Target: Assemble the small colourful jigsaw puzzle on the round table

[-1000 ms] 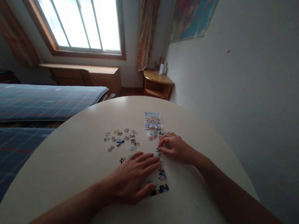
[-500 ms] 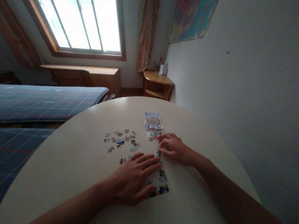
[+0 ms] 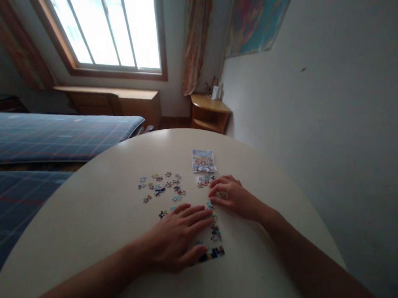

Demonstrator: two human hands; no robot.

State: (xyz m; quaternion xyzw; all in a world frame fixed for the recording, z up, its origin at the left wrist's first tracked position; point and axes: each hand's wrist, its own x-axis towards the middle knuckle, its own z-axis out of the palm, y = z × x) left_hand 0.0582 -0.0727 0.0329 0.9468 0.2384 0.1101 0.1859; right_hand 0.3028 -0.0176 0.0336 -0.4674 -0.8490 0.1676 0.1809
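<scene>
My left hand [image 3: 182, 231] lies flat, fingers spread, over a partly joined jigsaw puzzle [image 3: 217, 235], hiding most of its middle. The puzzle's right column and bottom edge show past my fingers. At the top right end of that column, my right hand [image 3: 232, 196] is arched, thumb and index fingertips close together at a small light-blue jigsaw piece [image 3: 209, 204]. Exactly how the fingertips meet the piece is too small to see clearly. More loose pieces [image 3: 223, 194] show beneath the right palm. A small cluster of pieces [image 3: 204, 181] lies just beyond the right fingers.
Several loose jigsaw pieces [image 3: 160, 187] are scattered left of centre on the round white table [image 3: 98, 209]. A printed picture sheet [image 3: 203, 161] lies farther back. A wall [image 3: 336, 136] runs along the right, and beds with plaid mattresses [image 3: 50, 135] stand left.
My right fingertips have moved slightly left and down toward the puzzle's top right. The puzzle's right column has shifted a little left. My left hand has stayed almost still.
</scene>
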